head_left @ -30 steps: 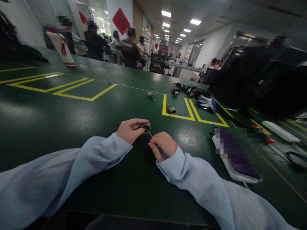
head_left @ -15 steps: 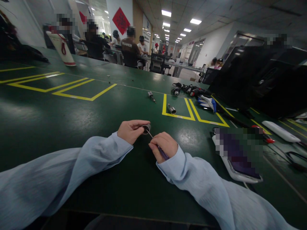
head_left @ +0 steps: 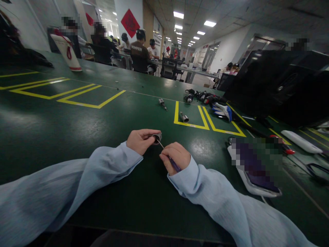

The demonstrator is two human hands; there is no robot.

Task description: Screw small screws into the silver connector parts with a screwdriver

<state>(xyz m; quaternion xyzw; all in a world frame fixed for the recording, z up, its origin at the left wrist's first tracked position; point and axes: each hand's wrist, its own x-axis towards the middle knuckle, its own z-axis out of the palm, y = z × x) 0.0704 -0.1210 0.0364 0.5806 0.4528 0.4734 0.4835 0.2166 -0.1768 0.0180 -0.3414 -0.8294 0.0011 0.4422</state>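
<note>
My left hand is closed around a short hollow metal cylinder, its open end turned toward my right hand. In my right hand I grip a screwdriver with a purple handle. Its thin shaft points up and left, with the tip inside the cylinder's opening; what the tip touches is hidden. Beyond my hands, a metal part with a thin pin lies on the green table. A second hollow metal part rests inside a yellow tape outline.
Black cables and metal parts lie at the back right, beside a blue and white glove. At right are a phone-like device, a white bar and a dark monitor. A paper cup stands back left. Several people sit beyond.
Almost nothing differs. Both hands keep their places, with the screwdriver tip still in the metal cylinder; the view has shifted very slightly.
</note>
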